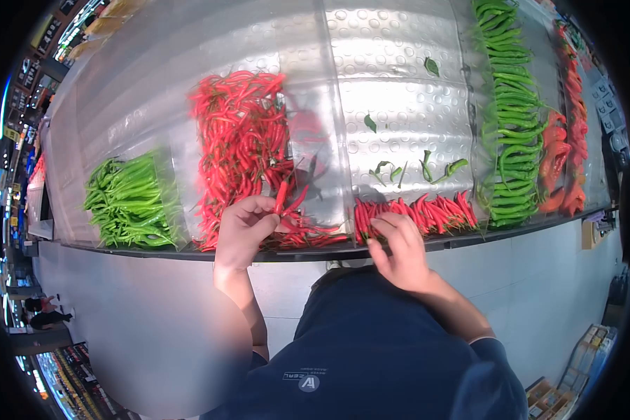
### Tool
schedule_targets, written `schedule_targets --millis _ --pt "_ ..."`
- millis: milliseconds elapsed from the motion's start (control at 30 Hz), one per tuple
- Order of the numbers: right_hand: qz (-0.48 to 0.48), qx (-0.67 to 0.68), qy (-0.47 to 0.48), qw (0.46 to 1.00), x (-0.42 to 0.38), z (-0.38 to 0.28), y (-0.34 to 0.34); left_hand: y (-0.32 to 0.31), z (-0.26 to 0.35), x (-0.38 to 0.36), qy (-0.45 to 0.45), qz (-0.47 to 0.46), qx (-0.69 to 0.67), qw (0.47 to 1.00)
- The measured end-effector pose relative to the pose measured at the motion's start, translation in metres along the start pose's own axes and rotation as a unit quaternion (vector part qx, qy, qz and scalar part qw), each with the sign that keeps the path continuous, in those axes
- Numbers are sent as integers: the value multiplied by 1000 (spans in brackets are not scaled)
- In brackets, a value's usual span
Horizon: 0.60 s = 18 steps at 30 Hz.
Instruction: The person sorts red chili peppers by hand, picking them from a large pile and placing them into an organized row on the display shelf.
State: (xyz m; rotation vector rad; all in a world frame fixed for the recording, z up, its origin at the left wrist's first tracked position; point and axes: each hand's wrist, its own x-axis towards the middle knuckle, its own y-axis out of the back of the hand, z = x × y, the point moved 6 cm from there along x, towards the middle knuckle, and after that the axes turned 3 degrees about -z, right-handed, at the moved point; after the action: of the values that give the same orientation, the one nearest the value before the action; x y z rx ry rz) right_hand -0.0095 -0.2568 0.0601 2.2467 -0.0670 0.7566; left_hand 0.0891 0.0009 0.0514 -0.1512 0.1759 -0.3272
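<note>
Between the thumb and fingers of my left hand [248,227] is a red chili [281,196], held upright near the counter's front edge. A large loose heap of red chilies [241,140] lies just beyond that hand. My right hand [401,248] rests its fingertips on a neat row of red chilies [437,213] along the front edge. Its fingers are bent and slightly apart, and no chili shows lifted in them. The row's left end lies beside the fingers, partly covered by them.
Green chilies [129,203] lie in a pile at the left. A column of long green peppers [516,140] runs down the right, beside larger red peppers [554,161]. Leaves and green pepper pieces [434,168] lie on the dimpled metal counter [399,98].
</note>
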Motion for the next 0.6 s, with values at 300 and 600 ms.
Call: schedule_targets --millis 300,600 --pt "-4 69 -20 997 41 -19 9 -67 -9 5 37 -132 -55 989" --pt "26 547 -297 783 -4 41 -16 -111 -41 6 80 -151 -111 979"
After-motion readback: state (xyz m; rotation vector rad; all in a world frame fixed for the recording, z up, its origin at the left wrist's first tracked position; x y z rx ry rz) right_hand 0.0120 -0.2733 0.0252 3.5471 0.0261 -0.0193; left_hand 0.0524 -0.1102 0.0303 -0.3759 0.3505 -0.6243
